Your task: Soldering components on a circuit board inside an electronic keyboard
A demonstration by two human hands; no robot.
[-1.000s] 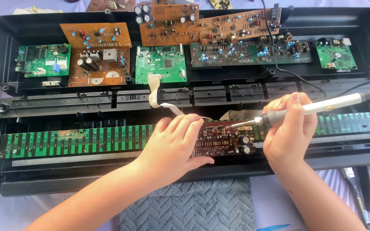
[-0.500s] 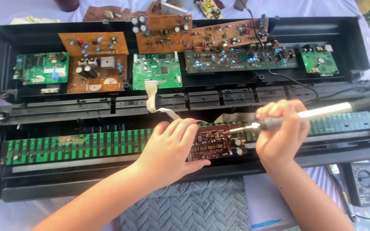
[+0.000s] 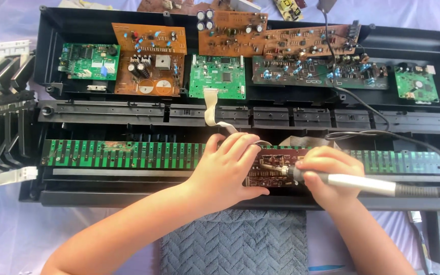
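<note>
The small brown circuit board (image 3: 273, 168) lies on the long green contact strip (image 3: 128, 154) inside the opened black keyboard case (image 3: 47, 30), beyond a grey towel (image 3: 232, 242). The left hand (image 3: 227, 168) presses flat on it, likely to steady it, grasping nothing. The right hand (image 3: 327, 175) is clenched around a soldering iron (image 3: 352, 182), tip on the board. Farther back sit green and orange boards, one with a pale label (image 3: 105, 69).

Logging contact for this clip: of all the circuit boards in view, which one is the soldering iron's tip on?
The small dark reddish-brown board under both hands; the green and orange boards sit untouched in the case's upper tray.
</note>
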